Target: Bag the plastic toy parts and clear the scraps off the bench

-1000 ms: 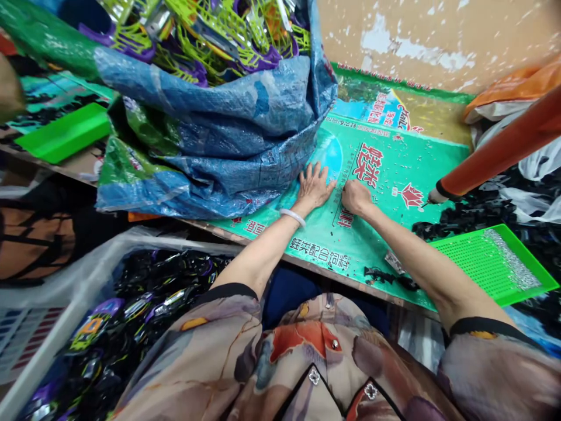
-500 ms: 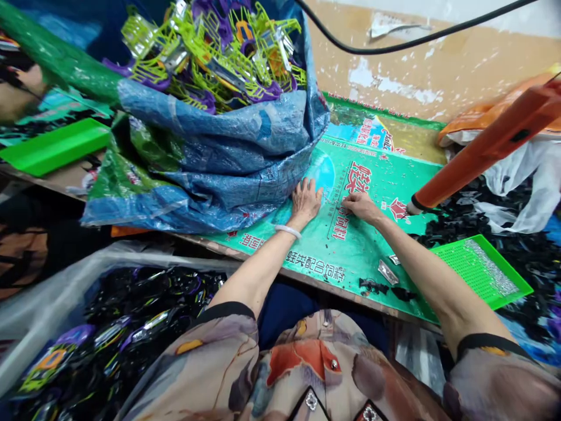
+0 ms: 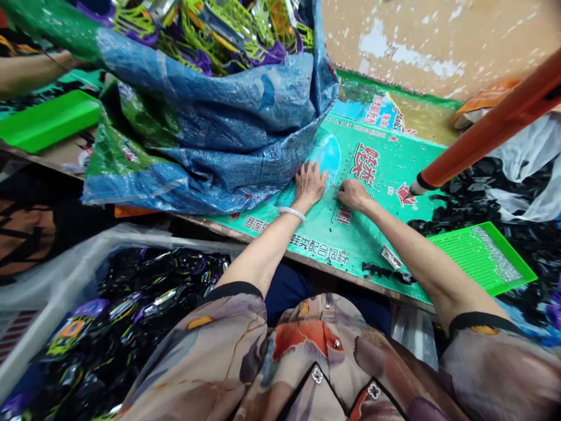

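My left hand (image 3: 310, 184) lies palm down on the green printed sheet (image 3: 324, 231), fingers spread, right beside the blue woven sack (image 3: 210, 169). It holds nothing that I can see. My right hand (image 3: 354, 194) rests on the same sheet a little to the right, its fingers curled in. Whatever may be in those fingers is hidden. Nearer me, under my right forearm, are a silvery piece (image 3: 391, 257) and a small black part (image 3: 374, 270).
Lime-and-purple toy-like parts (image 3: 205, 32) fill the sack. An orange rod-shaped tool (image 3: 495, 126) slants in from the right. A green tray (image 3: 456, 248) holds tiny silvery pieces; black parts (image 3: 477, 193) surround it. A bin (image 3: 131, 234) of dark parts stands lower left. Another person's forearm (image 3: 35, 73) shows far left.
The view has tilted, lifting the scene in the picture. My right hand has shifted slightly left, towards my left hand, which stays by the sack. The other person's arm now reaches nearer the sack.
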A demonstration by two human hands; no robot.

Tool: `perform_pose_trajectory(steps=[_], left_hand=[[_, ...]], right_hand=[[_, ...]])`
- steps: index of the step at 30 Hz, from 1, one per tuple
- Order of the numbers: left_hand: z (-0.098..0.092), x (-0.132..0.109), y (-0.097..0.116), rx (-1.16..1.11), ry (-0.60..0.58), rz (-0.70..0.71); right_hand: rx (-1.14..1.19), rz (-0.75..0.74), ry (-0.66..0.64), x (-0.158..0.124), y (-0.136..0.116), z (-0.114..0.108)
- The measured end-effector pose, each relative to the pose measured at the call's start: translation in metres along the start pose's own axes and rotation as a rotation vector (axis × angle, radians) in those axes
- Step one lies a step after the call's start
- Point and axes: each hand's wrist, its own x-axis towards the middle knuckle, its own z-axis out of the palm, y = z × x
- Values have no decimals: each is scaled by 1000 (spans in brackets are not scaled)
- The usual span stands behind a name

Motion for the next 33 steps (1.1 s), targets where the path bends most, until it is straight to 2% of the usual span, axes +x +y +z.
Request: perform_pose_trajectory(steps=[3, 7, 9, 11, 18, 25, 29, 33], left_hand=[[-1, -1, 1, 7, 6, -7], [2, 0, 1, 63, 32, -12], [4, 0, 1, 85, 49, -10], [4, 0, 1, 97, 55, -1], [5, 0, -1, 95, 30, -6], [6, 1, -2, 95, 28, 5], [6, 1, -2, 93, 37, 11], [7, 2, -2, 90, 45, 12]], right_hand=[[121, -12, 12, 2, 15, 0], [458, -35, -38, 6, 43, 0], [545, -62, -48, 6, 50, 1], [507, -75, -43, 5, 47, 1], [42, -62, -58, 6, 12, -8], [-146, -129, -96, 7, 8, -9], [-112, -163, -91, 7, 14, -10], [151, -120, -92, 5, 31, -16]])
